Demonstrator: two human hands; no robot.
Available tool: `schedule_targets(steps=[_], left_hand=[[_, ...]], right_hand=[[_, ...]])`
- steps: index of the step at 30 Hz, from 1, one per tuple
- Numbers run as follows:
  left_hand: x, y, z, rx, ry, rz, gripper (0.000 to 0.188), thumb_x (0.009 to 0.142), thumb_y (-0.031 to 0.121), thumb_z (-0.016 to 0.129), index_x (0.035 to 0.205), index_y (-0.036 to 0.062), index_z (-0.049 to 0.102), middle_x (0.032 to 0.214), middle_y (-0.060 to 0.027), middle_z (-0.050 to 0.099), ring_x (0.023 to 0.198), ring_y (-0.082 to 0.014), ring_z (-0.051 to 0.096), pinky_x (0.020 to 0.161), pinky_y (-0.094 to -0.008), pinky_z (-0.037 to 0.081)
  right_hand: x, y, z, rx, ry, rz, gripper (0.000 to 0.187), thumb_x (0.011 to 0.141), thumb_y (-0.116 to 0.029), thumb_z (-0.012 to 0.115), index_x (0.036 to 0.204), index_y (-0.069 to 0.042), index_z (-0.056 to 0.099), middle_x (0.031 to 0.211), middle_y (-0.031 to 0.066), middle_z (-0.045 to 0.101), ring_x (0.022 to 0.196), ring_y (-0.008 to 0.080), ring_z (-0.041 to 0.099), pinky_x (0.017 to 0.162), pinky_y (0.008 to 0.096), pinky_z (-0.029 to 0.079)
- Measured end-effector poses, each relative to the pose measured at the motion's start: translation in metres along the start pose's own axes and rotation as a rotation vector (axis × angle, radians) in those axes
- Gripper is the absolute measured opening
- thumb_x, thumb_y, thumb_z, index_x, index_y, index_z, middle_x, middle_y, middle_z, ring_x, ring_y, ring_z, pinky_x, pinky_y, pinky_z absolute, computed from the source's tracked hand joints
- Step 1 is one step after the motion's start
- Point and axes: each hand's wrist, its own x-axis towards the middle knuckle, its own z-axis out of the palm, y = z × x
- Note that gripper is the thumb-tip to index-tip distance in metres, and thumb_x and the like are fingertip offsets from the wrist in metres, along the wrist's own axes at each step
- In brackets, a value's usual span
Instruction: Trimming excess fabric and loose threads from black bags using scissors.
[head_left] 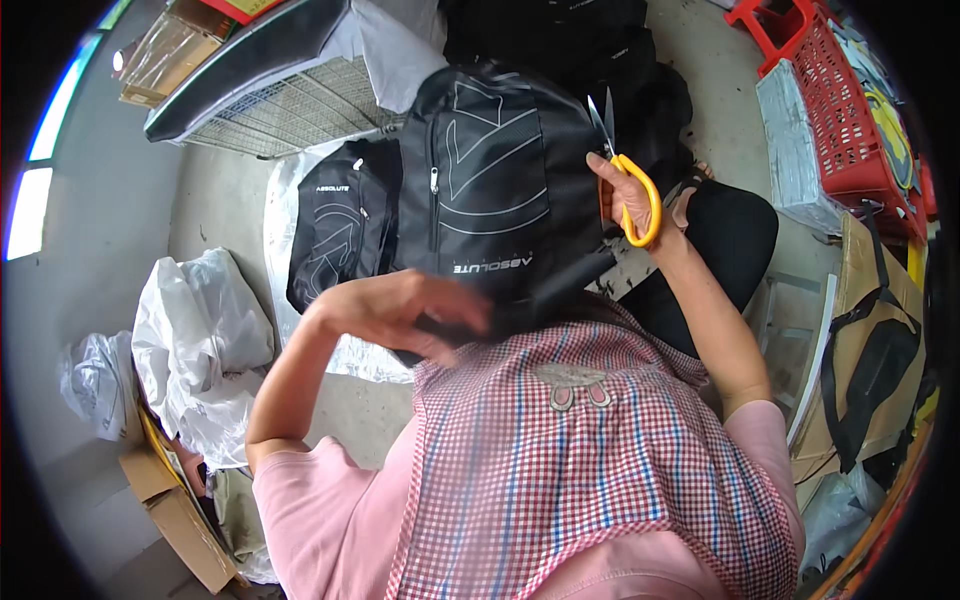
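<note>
The left fingers spread, blurred, while the right fingers curl.

Before the person lies a black rectangular fabric backpack; left (just beside it), a smaller black oblong fabric bag; well right, a red rectangular plastic basket.

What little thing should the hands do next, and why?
Perhaps the left hand should steady the near end of the big black bag. That hand is blurred there, fingers spread, and I can't make out a firm hold. Meanwhile the right hand holds yellow-handled scissors beside the bag, blades apart, so keeping it still seems sensible.
</note>
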Motion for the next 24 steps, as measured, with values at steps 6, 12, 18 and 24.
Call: schedule_targets(steps=[6,12,18,24], left_hand=[[0.069,-0.023,0.041,0.115,0.401,0.128,0.043,0.08,0.022,0.073,0.115,0.0021,0.058,0.123,-0.0144,0.055,0.101,-0.0267,0.061,0.09,-0.0382,0.05],[0.084,-0.046,0.046,0.116,0.234,0.223,0.03,0.083,0.012,0.067,0.111,0.0022,0.06,0.121,-0.0119,0.056,0.092,-0.0238,0.061,0.083,-0.0339,0.051],[0.108,-0.028,0.012,0.223,0.694,0.093,0.02,0.078,0.012,0.071,0.095,0.0041,0.066,0.101,-0.0049,0.062,0.071,-0.0192,0.061,0.066,-0.0292,0.051],[0.124,-0.035,-0.027,0.662,0.532,0.079,0.021,0.073,0.014,0.077,0.088,0.0031,0.068,0.093,-0.0031,0.062,0.064,-0.0173,0.058,0.062,-0.026,0.048]], right_hand=[[-0.025,0.011,-0.012,-0.551,0.02,-0.182,0.029,0.081,-0.012,0.066,0.109,-0.005,0.06,0.079,0.0024,0.058,0.063,0.0094,0.051,0.061,0.0193,0.042],[-0.065,0.027,-0.009,-0.771,0.047,-0.317,0.039,0.078,0.0,0.063,0.116,-0.007,0.059,0.082,0.0028,0.058,0.065,0.0094,0.049,0.062,0.0179,0.042],[-0.077,0.025,0.011,-0.713,0.123,-0.419,0.039,0.075,0.004,0.061,0.112,-0.007,0.057,0.079,0.0019,0.055,0.065,0.0089,0.049,0.059,0.0187,0.04],[-0.085,0.016,0.025,-0.796,0.039,-0.541,0.042,0.079,0.003,0.06,0.119,-0.004,0.055,0.093,0.0033,0.058,0.073,0.0095,0.05,0.067,0.0176,0.042]])
